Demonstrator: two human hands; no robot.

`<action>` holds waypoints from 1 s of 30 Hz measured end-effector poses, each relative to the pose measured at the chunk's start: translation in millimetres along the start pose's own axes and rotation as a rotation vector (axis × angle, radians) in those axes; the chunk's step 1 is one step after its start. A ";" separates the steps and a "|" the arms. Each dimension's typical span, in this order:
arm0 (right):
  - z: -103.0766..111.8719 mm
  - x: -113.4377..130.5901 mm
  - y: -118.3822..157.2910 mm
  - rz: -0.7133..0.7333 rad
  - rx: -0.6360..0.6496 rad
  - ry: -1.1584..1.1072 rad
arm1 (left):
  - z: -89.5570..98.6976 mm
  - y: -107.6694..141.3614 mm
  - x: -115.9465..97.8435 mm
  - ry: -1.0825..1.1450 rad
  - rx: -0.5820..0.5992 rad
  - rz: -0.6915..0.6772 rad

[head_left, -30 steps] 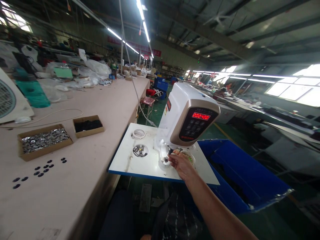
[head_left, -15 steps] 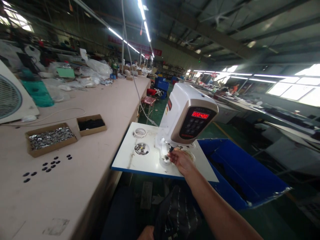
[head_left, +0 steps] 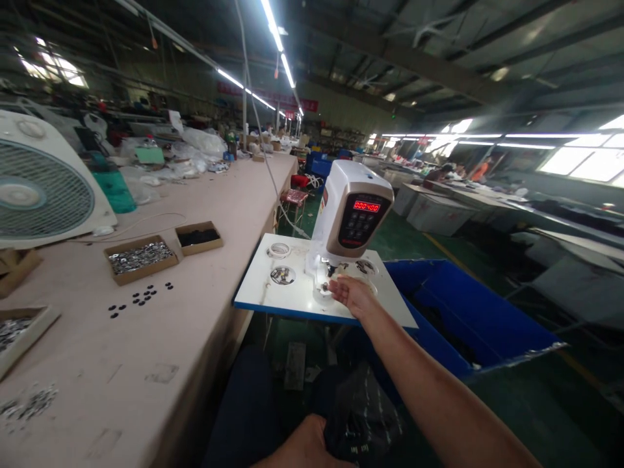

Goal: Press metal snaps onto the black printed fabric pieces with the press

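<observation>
My right hand [head_left: 351,294] reaches to the lower die of a white button press machine [head_left: 336,201], its fingertips pinched together beside the die. Whatever small part they hold is too small to make out. The machine has a red lit display [head_left: 366,207] and stands on a white, blue-edged table top [head_left: 302,300]. Low in the view, my left hand [head_left: 307,443] is closed on a dark garment [head_left: 363,416] with pale lettering, lying over my lap. Its fingertips are partly hidden by the cloth.
On the long bench [head_left: 205,312] at left are a box of metal snap parts [head_left: 141,257], a box of black parts [head_left: 199,237], loose black caps [head_left: 145,296] and a fan [head_left: 39,182]. A blue bin [head_left: 482,318] stands right of the machine.
The view has turned left, bringing more of the fan and bench into sight. My right hand has come lower, beside the die. My left hand has risen further into view with the garment.
</observation>
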State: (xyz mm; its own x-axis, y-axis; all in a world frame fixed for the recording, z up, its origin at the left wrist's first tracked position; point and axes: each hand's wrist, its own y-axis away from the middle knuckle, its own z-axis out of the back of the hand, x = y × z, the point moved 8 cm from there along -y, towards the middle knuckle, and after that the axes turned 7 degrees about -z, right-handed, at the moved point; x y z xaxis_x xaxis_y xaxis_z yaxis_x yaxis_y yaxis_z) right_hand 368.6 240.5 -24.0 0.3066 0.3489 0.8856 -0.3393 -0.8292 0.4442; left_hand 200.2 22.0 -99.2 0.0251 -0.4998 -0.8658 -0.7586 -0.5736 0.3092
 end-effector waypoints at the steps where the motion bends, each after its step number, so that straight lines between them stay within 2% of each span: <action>1: 1.2 -0.5 11.0 0.011 0.005 0.029 | -3.4 1.8 -5.1 0.004 0.029 -0.042; 4: 2.7 -1.5 62.2 0.086 0.091 0.151 | 0.5 6.4 -32.5 0.026 0.076 -0.127; 5: -0.9 -2.2 83.6 0.133 0.176 0.222 | 6.0 7.0 -44.7 0.013 0.090 -0.139; 6: -12.2 -1.9 108.6 0.250 0.333 0.399 | 13.3 6.7 -58.2 -0.022 0.099 -0.153; 8: -25.3 -10.0 151.9 0.446 0.530 0.704 | 32.2 2.8 -87.8 -0.216 0.098 -0.200; 10: -30.6 -24.7 173.3 0.537 0.626 0.910 | 49.3 -5.1 -114.0 -0.456 0.099 -0.239; 12: -29.1 -37.7 170.7 0.518 0.624 0.997 | 59.4 -15.7 -127.7 -0.666 0.133 -0.207; 14: -23.4 -47.1 155.1 0.447 0.572 1.032 | 65.5 -26.3 -134.9 -0.807 0.138 -0.171; 18: -10.4 -56.2 126.8 0.329 0.515 1.043 | 71.3 -43.1 -139.0 -0.875 0.097 -0.148; 24: 0.3 -50.4 103.0 0.262 0.480 0.887 | 87.6 -64.6 -134.5 -0.785 0.071 -0.103; 30: 5.0 -46.0 79.3 0.193 0.518 0.694 | 89.4 -88.7 -134.8 -0.449 0.122 -0.072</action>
State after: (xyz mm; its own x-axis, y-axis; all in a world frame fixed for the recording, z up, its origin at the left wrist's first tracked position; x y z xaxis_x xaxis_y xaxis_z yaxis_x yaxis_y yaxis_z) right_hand 332.0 156.4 -30.2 -0.3804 0.2294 0.8959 0.1673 -0.9357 0.3106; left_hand 205.9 198.3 -45.1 -0.1834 -0.1155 -0.9762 -0.8367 -0.5030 0.2167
